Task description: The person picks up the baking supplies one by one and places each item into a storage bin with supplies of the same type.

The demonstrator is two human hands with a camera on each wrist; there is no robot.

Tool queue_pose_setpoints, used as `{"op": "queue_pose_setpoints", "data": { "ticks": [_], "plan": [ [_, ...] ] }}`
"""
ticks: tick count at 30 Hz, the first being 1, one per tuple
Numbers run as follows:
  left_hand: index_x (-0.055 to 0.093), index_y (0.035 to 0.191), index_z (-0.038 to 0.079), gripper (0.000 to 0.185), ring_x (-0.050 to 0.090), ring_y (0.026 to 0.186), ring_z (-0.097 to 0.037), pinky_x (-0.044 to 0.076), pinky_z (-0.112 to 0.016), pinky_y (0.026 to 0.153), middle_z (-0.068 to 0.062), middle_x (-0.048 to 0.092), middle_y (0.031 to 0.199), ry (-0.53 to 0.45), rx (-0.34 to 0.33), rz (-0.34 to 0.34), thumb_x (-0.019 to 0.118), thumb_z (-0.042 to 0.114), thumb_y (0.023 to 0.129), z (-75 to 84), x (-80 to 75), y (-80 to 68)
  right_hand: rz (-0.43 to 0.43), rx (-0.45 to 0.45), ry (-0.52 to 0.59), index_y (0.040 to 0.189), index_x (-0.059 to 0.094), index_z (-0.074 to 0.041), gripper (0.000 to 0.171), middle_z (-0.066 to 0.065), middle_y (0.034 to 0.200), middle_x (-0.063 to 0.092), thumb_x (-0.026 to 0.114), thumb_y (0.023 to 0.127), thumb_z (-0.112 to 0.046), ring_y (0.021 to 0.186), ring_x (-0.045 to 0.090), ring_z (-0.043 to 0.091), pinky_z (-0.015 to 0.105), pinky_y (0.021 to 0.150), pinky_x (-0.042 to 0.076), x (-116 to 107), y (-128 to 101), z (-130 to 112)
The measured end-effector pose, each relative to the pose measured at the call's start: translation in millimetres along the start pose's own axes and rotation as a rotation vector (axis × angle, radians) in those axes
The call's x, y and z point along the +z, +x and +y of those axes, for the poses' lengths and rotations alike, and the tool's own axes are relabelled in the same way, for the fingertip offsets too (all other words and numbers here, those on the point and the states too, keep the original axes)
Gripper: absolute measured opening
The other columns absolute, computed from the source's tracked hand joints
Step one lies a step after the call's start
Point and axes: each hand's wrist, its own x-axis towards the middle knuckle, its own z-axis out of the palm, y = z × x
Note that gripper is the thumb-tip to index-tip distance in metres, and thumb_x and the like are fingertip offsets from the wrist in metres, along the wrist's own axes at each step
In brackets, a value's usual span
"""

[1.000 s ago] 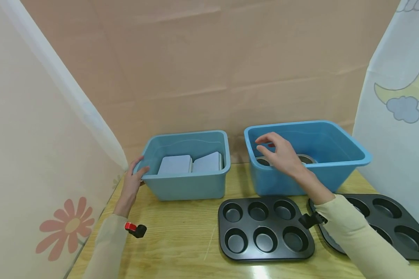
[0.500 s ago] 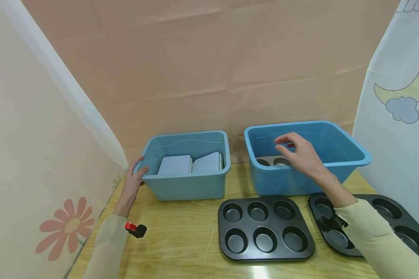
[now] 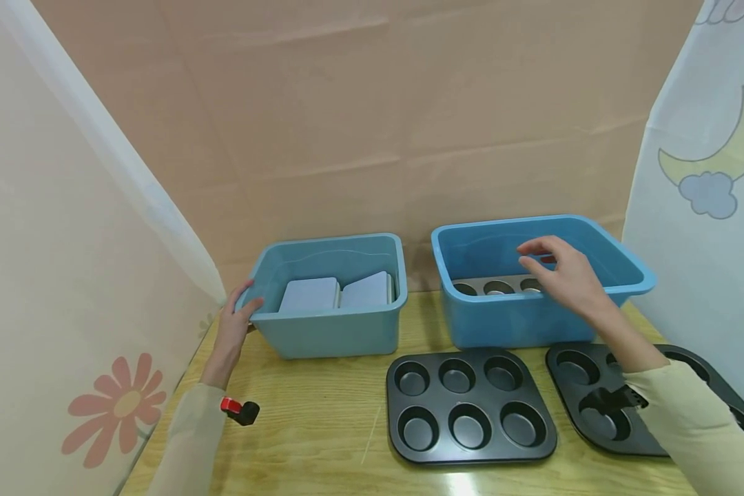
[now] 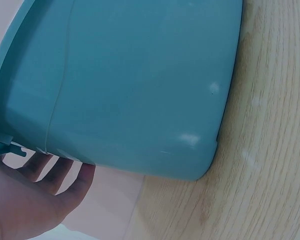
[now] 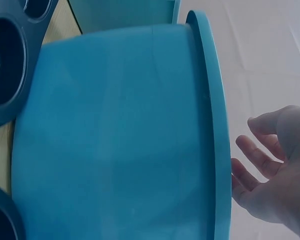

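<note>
My left hand (image 3: 234, 331) grips the left end of the teal plastic bin (image 3: 335, 334), thumb over the rim and fingers against the outer side. In the left wrist view those fingers (image 4: 79, 187) bend against the bin wall. Two white flat-topped blocks, a left one (image 3: 310, 295) and a right one (image 3: 367, 289), lie inside it. Over the brighter blue bin (image 3: 514, 322) hovers my right hand (image 3: 564, 275), fingers loosely bent, holding nothing. A grey muffin tin (image 3: 479, 284) lies in that bin, partly hidden by the front wall and the hand.
A black muffin pan (image 3: 466, 395) lies on the wooden table (image 3: 310, 427) in front of the bins. Another dark muffin pan (image 3: 579, 396) sits to its right, partly under my right forearm. Fabric sheets hang at the back and both sides.
My right hand has moved to the right above the blue bin, uncovering more of the muffin tin inside. The left hand stays on the teal bin's rim.
</note>
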Motion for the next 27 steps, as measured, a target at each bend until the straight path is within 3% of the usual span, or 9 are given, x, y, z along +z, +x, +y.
{"op": "queue_pose_setpoints", "data": {
  "ticks": [8,12,15,19,21,25,27],
  "plan": [
    [0.029,0.147,0.029,0.056,0.030,0.132,-0.034,0.033,-0.056,0.099,-0.003,0.017,0.155,0.001,0.012,-0.001,0.052,0.031,0.095,-0.1,-0.7,-0.1,0.032,-0.004,-0.037,0.114,0.059,-0.007,0.033,0.013,0.116,0.056,0.054,0.095,-0.034,0.106,0.050,0.033,0.045,0.089,0.037,-13,-7,22],
    [0.028,0.147,0.028,0.057,0.030,0.132,-0.034,0.032,-0.056,0.100,-0.003,0.017,0.155,-0.007,0.012,0.001,0.053,0.031,0.095,-0.8,-1.3,-1.2,0.059,-0.008,-0.058,0.112,0.061,-0.007,0.030,0.011,0.112,0.057,0.056,0.094,-0.030,0.102,0.050,0.017,0.031,0.085,0.036,-17,-13,34],
    [0.027,0.148,0.028,0.058,0.029,0.133,-0.034,0.032,-0.056,0.100,-0.003,0.016,0.155,-0.008,0.009,-0.003,0.052,0.030,0.095,0.5,-1.0,-2.4,0.069,0.008,-0.066,0.113,0.060,-0.008,0.029,0.011,0.113,0.057,0.056,0.094,-0.030,0.098,0.045,0.007,0.034,0.088,0.035,-22,-18,45],
    [0.027,0.148,0.025,0.058,0.027,0.133,-0.034,0.031,-0.056,0.101,-0.004,0.015,0.156,-0.024,-0.005,-0.015,0.052,0.026,0.095,7.6,0.7,-6.0,0.059,0.043,-0.055,0.116,0.058,-0.007,0.033,0.012,0.116,0.055,0.054,0.095,-0.031,0.105,0.044,0.019,0.046,0.086,0.034,-33,-25,56],
    [0.026,0.148,0.023,0.059,0.027,0.134,-0.035,0.031,-0.057,0.101,-0.006,0.015,0.156,-0.030,-0.008,-0.020,0.051,0.024,0.095,13.3,1.8,-9.7,0.057,0.057,-0.053,0.118,0.057,-0.006,0.033,0.012,0.117,0.053,0.053,0.096,-0.031,0.108,0.042,0.027,0.046,0.083,0.034,-38,-26,61],
    [0.024,0.149,0.019,0.059,0.026,0.133,-0.037,0.030,-0.057,0.101,-0.008,0.014,0.156,-0.022,-0.004,-0.030,0.050,0.022,0.096,22.8,4.2,-17.4,0.078,0.069,-0.093,0.117,0.058,-0.006,0.033,0.012,0.116,0.050,0.052,0.096,-0.030,0.106,0.040,0.026,0.034,0.076,0.032,-49,-29,71],
    [0.025,0.149,0.018,0.059,0.026,0.133,-0.036,0.030,-0.057,0.101,-0.008,0.014,0.156,-0.016,-0.003,-0.029,0.049,0.022,0.096,25.6,5.1,-19.8,0.089,0.052,-0.104,0.116,0.058,-0.003,0.032,0.016,0.116,0.050,0.052,0.096,-0.027,0.108,0.040,0.030,0.038,0.079,0.032,-55,-28,77]
  ]
}}
